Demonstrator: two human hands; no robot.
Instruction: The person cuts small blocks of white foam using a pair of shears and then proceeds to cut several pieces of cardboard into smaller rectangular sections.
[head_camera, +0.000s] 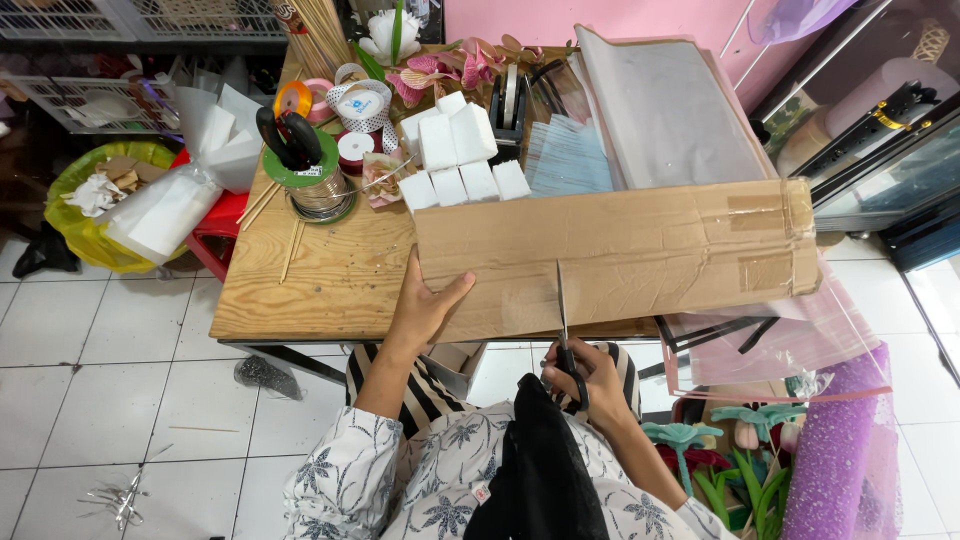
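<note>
A wooden desk (330, 270) carries a long brown cardboard sheet (640, 245) that lies across its near edge, patched with brown tape at its right end. The left hand (425, 305) lies spread flat on the sheet's left end, thumb out, pressing it down. The right hand (590, 380), just below the sheet's near edge, is closed through the handles of the scissors (563, 320), whose blades point up into the cardboard; how far the cut runs is hard to make out. Behind the sheet stand white foam blocks (455, 150), partly hidden by its top edge.
</note>
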